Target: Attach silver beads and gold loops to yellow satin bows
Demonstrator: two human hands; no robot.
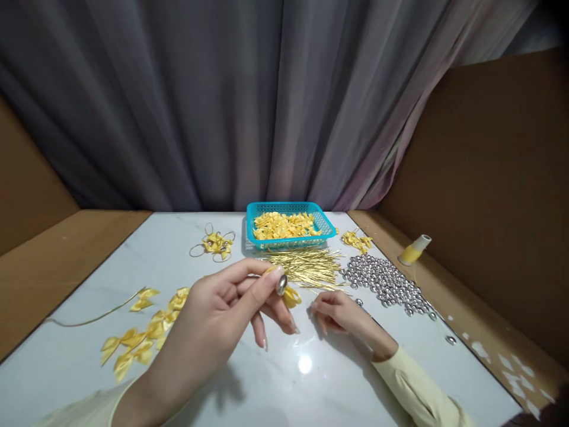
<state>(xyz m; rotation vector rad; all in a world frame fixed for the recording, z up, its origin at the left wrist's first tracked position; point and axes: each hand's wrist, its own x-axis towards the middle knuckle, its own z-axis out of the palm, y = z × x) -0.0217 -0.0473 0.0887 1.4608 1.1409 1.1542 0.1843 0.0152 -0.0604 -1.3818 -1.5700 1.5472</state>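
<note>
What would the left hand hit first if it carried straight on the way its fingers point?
Probably the gold wires, lying just beyond the left hand and its pinched bead; the basket sits behind them. The hand looks raised, so it might pass over.

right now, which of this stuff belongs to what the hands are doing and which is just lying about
In hand:
silver bead and yellow ribbon piece, pinched by fingers of the left hand
gold wires, just beyond the right hand, probably

Lying about:
blue basket of ribbon pieces
silver bead pile
finished bows
thread spool
white scraps
</note>
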